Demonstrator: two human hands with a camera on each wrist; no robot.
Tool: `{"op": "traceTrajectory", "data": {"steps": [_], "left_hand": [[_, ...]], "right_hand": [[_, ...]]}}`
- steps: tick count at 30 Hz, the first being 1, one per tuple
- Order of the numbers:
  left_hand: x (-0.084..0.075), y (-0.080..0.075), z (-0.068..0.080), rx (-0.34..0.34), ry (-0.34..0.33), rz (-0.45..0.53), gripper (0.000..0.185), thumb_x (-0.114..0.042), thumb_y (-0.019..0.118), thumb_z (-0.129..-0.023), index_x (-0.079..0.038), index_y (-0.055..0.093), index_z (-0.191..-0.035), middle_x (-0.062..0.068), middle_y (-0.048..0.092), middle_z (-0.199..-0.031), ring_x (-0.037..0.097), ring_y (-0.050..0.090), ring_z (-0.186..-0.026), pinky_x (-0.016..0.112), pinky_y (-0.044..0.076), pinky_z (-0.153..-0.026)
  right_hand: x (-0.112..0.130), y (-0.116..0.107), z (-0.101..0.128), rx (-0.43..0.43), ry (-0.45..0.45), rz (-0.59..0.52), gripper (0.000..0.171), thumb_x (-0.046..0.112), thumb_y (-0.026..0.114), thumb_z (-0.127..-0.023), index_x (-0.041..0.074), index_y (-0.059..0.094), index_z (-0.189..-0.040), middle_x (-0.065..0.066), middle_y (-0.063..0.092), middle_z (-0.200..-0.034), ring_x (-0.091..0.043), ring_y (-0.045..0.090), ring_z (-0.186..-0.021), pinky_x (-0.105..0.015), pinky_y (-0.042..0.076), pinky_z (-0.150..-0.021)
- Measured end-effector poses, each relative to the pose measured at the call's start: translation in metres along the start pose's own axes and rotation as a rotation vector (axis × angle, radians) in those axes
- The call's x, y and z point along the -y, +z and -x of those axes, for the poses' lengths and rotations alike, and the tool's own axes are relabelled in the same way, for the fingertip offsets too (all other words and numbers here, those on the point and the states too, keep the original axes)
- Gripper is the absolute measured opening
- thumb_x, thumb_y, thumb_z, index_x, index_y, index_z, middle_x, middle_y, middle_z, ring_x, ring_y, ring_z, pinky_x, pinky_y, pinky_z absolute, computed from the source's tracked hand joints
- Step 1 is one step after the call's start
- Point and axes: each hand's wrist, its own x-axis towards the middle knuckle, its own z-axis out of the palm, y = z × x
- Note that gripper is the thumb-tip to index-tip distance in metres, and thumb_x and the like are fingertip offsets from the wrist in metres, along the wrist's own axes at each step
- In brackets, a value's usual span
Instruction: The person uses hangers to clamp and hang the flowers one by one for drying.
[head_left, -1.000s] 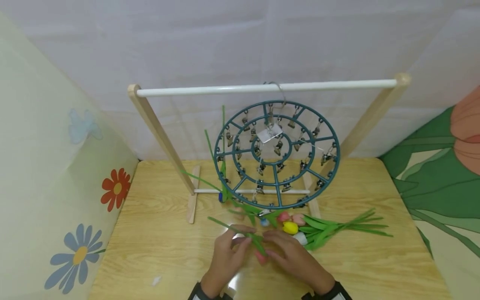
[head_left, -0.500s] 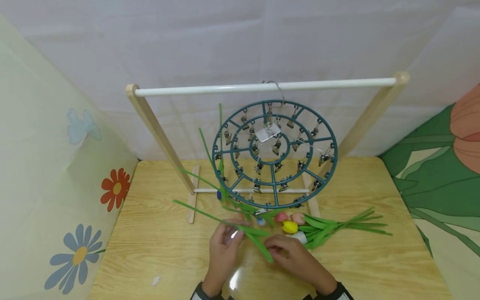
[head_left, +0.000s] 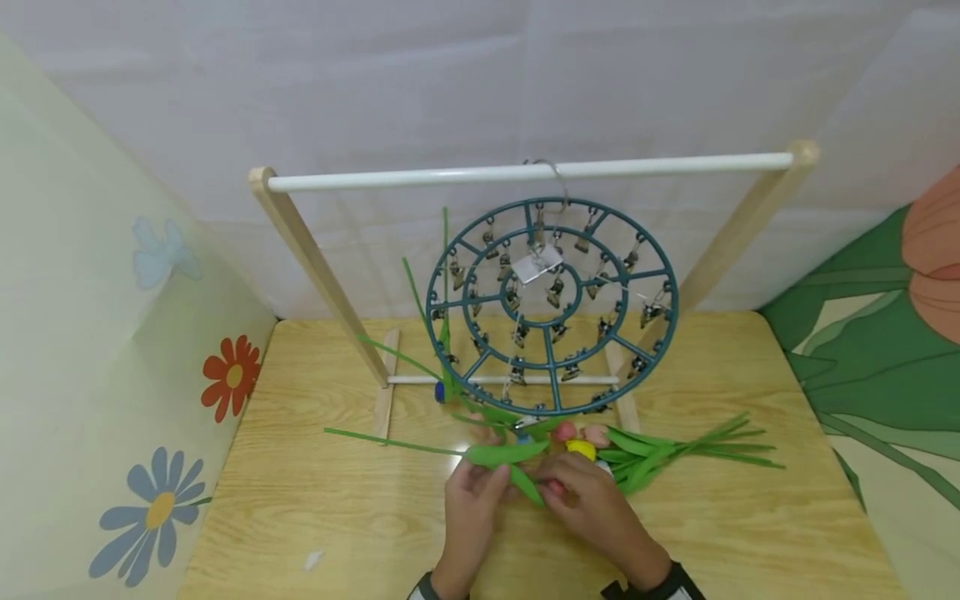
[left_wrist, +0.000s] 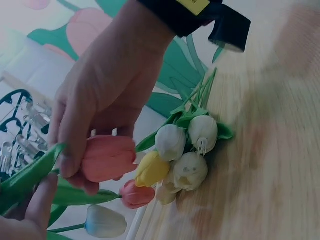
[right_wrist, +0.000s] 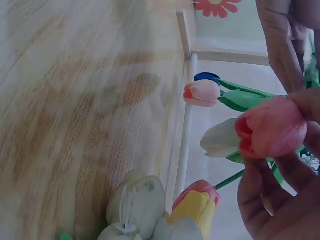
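Observation:
Near the front of the table, a pink artificial tulip [right_wrist: 272,127] is held between both hands. My left hand [head_left: 471,508] pinches its green stem by the leaves [head_left: 506,454], and the stem points left. My right hand [head_left: 600,504] holds the flower head in its fingertips, seen in the left wrist view as a pink bloom [left_wrist: 109,158]. Just behind the hands hangs a round dark-green clip hanger [head_left: 553,400] with many metal clips. Several tulips hang heads down at its left and front, including a dark blue one [head_left: 440,392] and a light pink one [right_wrist: 204,93].
A bunch of tulips [head_left: 652,454] in white, yellow and pink lies right of my right hand, stems pointing right. The hanger hooks on a white rod [head_left: 420,177] of a wooden stand [head_left: 318,271]. A white scrap [head_left: 312,560] lies at front left.
The held tulip has turned, its stem swinging left to lie nearly level and its leaves spreading toward me. My left hand has shifted slightly right; my right hand now grips the flower head.

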Motion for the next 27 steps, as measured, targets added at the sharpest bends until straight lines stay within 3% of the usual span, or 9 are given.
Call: {"op": "traceTrajectory", "data": {"steps": [3, 7, 12, 17, 21, 23, 27], "left_hand": [[0.001, 0.004, -0.002, -0.054, 0.001, -0.067, 0.03, -0.006, 0.063, -0.1, 0.01, 0.059, -0.125, 0.026, 0.073, -0.107, 0.018, 0.077, -0.093, 0.04, 0.066, -0.078], [-0.001, 0.003, -0.006, -0.099, 0.022, -0.166, 0.024, -0.011, 0.065, -0.1, 0.004, 0.065, -0.119, 0.024, 0.074, -0.103, 0.016, 0.076, -0.089, 0.038, 0.067, -0.076], [-0.002, -0.002, -0.009, -0.096, 0.046, -0.21, 0.023, -0.008, 0.066, -0.099, 0.005, 0.066, -0.119, 0.021, 0.075, -0.105, 0.013, 0.076, -0.088, 0.033, 0.066, -0.076], [-0.001, -0.005, -0.011, -0.08, 0.099, -0.259, 0.018, -0.004, 0.067, -0.097, 0.006, 0.069, -0.113, 0.022, 0.074, -0.104, 0.01, 0.074, -0.087, 0.031, 0.066, -0.076], [0.003, -0.006, -0.011, -0.043, 0.224, -0.361, 0.012, -0.002, 0.069, -0.095, 0.002, 0.072, -0.106, 0.018, 0.076, -0.102, 0.011, 0.075, -0.092, 0.032, 0.066, -0.077], [0.005, -0.006, -0.011, -0.002, 0.319, -0.418, 0.012, 0.0, 0.069, -0.094, 0.0, 0.073, -0.105, 0.016, 0.077, -0.103, 0.015, 0.076, -0.093, 0.032, 0.066, -0.078], [0.01, -0.009, -0.014, 0.091, 0.544, -0.542, 0.017, 0.005, 0.07, -0.091, -0.001, 0.073, -0.107, 0.014, 0.078, -0.101, 0.022, 0.077, -0.088, 0.026, 0.065, -0.078]], "right_hand": [[-0.002, -0.003, -0.001, -0.001, -0.014, 0.072, 0.018, 0.007, 0.078, -0.088, 0.02, 0.072, -0.099, 0.006, 0.073, -0.099, -0.011, 0.068, -0.091, -0.014, 0.054, -0.085], [-0.004, -0.018, -0.001, -0.04, 0.066, 0.087, 0.03, -0.001, 0.08, -0.083, 0.013, 0.072, -0.108, 0.003, 0.073, -0.106, -0.014, 0.068, -0.095, -0.013, 0.053, -0.087], [-0.006, -0.045, -0.007, -0.176, 0.213, 0.112, 0.042, -0.012, 0.082, -0.076, 0.0, 0.064, -0.112, -0.005, 0.067, -0.105, -0.012, 0.063, -0.084, -0.015, 0.051, -0.072], [-0.003, -0.068, -0.023, -0.19, 0.282, 0.146, 0.063, -0.003, 0.085, -0.078, -0.001, 0.056, -0.134, -0.009, 0.065, -0.112, -0.011, 0.058, -0.092, -0.014, 0.047, -0.076], [0.002, -0.08, -0.037, -0.134, 0.214, 0.126, 0.069, 0.001, 0.084, -0.082, 0.005, 0.055, -0.144, -0.006, 0.065, -0.121, -0.008, 0.055, -0.095, -0.013, 0.047, -0.079], [0.002, -0.084, -0.043, -0.12, 0.148, 0.102, 0.057, 0.002, 0.081, -0.085, 0.006, 0.061, -0.138, -0.003, 0.067, -0.116, -0.006, 0.055, -0.092, -0.014, 0.048, -0.077], [0.005, -0.086, -0.051, -0.127, 0.083, 0.049, 0.043, -0.009, 0.082, -0.078, 0.004, 0.068, -0.116, 0.0, 0.068, -0.098, -0.004, 0.061, -0.085, -0.011, 0.054, -0.076]]}}
